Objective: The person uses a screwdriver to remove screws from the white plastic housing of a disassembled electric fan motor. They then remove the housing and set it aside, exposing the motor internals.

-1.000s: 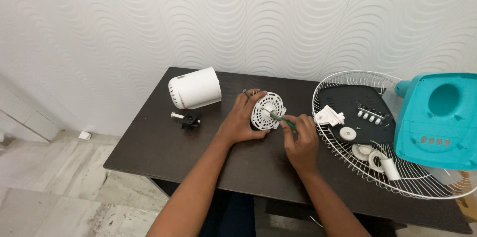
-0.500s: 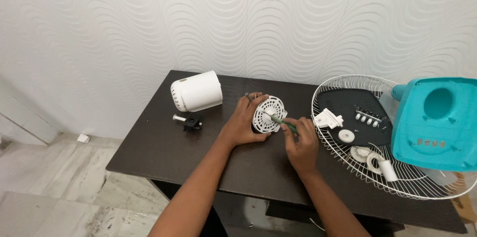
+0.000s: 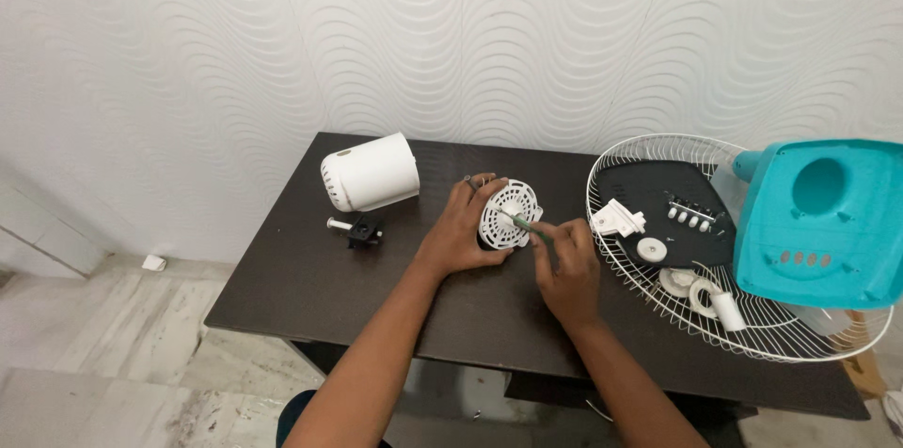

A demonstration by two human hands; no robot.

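Head view shows our left hand [image 3: 463, 227] grasping the round white vented cover [image 3: 509, 214], fingers curled over its rim; beside that cover, our right hand [image 3: 564, 265] grips a green screwdriver [image 3: 525, 225] touching its centre.

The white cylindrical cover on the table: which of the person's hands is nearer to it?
Left. The left hand holds the vented disc, just right of the white cover; the right hand is farther right, beyond the disc.
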